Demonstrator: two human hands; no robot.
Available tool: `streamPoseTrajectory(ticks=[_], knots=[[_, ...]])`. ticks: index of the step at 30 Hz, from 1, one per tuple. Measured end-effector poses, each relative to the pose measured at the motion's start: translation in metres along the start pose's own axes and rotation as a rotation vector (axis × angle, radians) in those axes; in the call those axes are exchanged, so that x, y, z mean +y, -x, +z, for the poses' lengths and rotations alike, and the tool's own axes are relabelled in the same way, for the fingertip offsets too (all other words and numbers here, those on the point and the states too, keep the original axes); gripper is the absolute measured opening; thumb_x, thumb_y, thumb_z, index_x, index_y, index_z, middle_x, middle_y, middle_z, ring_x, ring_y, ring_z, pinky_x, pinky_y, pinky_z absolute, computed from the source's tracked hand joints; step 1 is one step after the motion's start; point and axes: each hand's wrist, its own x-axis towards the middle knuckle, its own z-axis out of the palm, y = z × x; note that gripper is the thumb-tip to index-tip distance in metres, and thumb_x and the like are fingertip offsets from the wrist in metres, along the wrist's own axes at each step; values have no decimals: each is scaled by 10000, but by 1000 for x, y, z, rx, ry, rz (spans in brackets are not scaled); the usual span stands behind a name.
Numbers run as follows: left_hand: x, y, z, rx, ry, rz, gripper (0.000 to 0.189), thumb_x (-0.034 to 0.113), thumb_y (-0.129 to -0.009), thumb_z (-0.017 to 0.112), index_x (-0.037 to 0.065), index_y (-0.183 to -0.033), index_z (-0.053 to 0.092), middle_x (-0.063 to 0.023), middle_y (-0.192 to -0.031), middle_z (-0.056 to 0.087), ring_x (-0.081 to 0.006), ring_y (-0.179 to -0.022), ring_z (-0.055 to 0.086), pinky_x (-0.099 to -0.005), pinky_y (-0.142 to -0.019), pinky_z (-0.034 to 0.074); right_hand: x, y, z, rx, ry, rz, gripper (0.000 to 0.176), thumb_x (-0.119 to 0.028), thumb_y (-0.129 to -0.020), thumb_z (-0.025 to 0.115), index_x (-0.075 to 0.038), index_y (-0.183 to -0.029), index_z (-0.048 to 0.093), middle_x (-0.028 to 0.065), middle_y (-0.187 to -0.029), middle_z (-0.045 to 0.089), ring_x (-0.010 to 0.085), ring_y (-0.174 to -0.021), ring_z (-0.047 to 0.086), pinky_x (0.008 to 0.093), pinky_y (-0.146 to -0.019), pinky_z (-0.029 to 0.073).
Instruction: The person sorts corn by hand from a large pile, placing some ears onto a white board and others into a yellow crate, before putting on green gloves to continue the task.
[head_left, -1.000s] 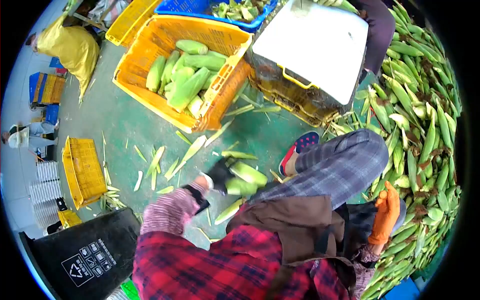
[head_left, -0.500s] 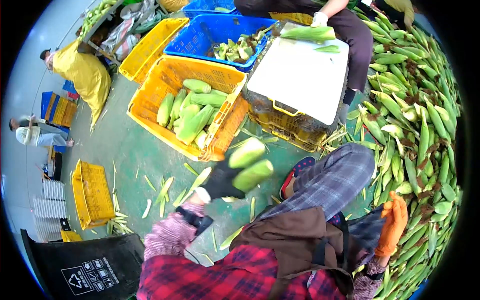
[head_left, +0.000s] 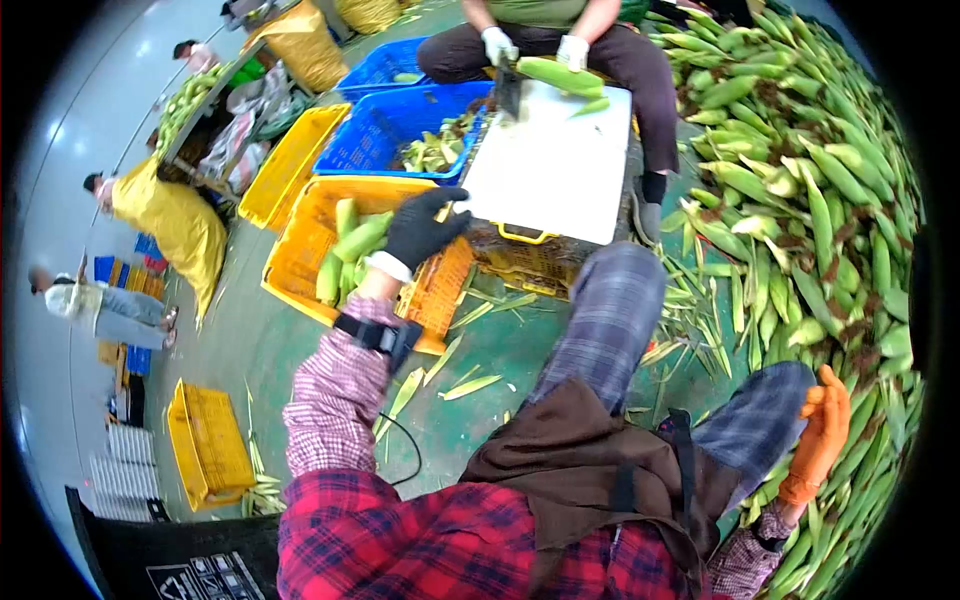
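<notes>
My left hand (head_left: 424, 230), in a black glove, is above the near right corner of the yellow crate (head_left: 290, 235). Its fingers are apart and nothing is in them. Green corn ears (head_left: 362, 237) lie inside that crate, partly hidden by the hand. At the right, my right hand (head_left: 824, 425) in an orange glove is beside my knee, at the edge of a large heap of unhusked corn (head_left: 850, 250). Its fingers are slightly curled and apart, with nothing visible in them.
A co-worker's gloved hands (head_left: 572, 52) hold a corn ear and a dark blade over the white board (head_left: 550, 160). A blue crate (head_left: 375, 130) holds trimmings. Another yellow crate (head_left: 212, 450) and a black bin (head_left: 120, 555) stand at the left. Husks litter the floor.
The two corn ears have left my left hand, which has moved up to the yellow crate and opened. The view has shifted. The co-worker's blade now shows at the board.
</notes>
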Motion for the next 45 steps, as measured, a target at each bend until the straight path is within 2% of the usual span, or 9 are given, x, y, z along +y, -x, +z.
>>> streamPoseTrajectory(ticks=[4, 5, 6, 9, 11, 13, 17, 32, 45], knots=[[162, -8, 64, -72, 443, 188, 358, 139, -911, 757, 57, -1255, 699, -87, -1237, 719, -181, -1133, 677, -325, -983, 542, 58, 17, -101, 127, -107, 149, 438, -273, -1089, 504, -14, -1432, 586, 28, -1291, 630, 104, -997, 593, 279, -849, 480], [191, -11, 81, -187, 658, 250, 360, 166, -919, 746, 73, -1264, 702, -110, -1262, 711, -219, -1145, 688, -323, -975, 543, 76, 25, -113, 99, -84, 210, 429, -271, -1086, 504, -14, -1419, 589, 29, -1281, 633, 105, -990, 595, 280, -844, 481], [229, -13, 86, -352, 536, 225, 348, 193, -929, 729, 96, -1262, 709, -133, -1300, 691, -259, -1167, 685, -348, -951, 553, 98, 34, -114, 73, -67, 277, 420, -270, -1083, 505, -14, -1405, 591, 30, -1270, 635, 107, -983, 597, 281, -840, 483], [277, -3, 192, -370, 963, 513, 358, 302, -882, 725, 80, -1163, 727, -178, -1084, 731, -347, -1011, 703, -451, -934, 545, 168, 66, -100, 17, -26, 507, 393, -265, -1075, 507, -15, -1365, 598, 33, -1239, 641, 112, -962, 603, 284, -827, 486], [300, 4, 248, -604, 810, 397, 358, 325, -832, 699, 42, -1048, 737, -198, -1063, 737, -371, -1001, 706, -452, -892, 555, 201, 84, -92, -31, 12, 632, 376, -262, -1070, 508, -16, -1338, 603, 36, -1219, 646, 115, -948, 607, 286, -818, 489], [286, 24, 378, -735, 445, 383, 354, 355, -797, 642, 42, -903, 770, -229, -901, 737, -422, -833, 717, -502, -803, 572, 228, 97, -90, -75, 56, 744, 359, -258, -1065, 509, -17, -1311, 608, 38, -1198, 650, 118, -934, 611, 288, -809, 491], [275, 109, 477, -1079, 196, 214, 371, 372, -820, 622, 52, -949, 761, -225, -951, 728, -421, -872, 709, -501, -826, 565, 267, 101, -105, -145, 160, 899, 328, -252, -1054, 511, -18, -1257, 618, 42, -1156, 659, 125, -906, 619, 292, -792, 496], [311, 184, 513, -1439, 216, 52, 443, 434, -903, 550, 90, -1120, 726, -210, -1140, 695, -417, -1020, 678, -501, -911, 537, 246, 101, -194, -117, 393, 1299, 248, -228, -1013, 520, -23, -1055, 654, 59, -1001, 692, 150, -801, 648, 307, -726, 515], [328, 141, 588, -1504, 49, 129, 513, 488, -976, 488, 122, -1269, 695, -196, -1303, 666, -413, -1148, 652, -500, -984, 513, 276, 34, -227, -386, 315, 1064, 258, -207, -978, 528, -27, -880, 685, 74, -867, 721, 171, -710, 674, 321, -669, 531]])
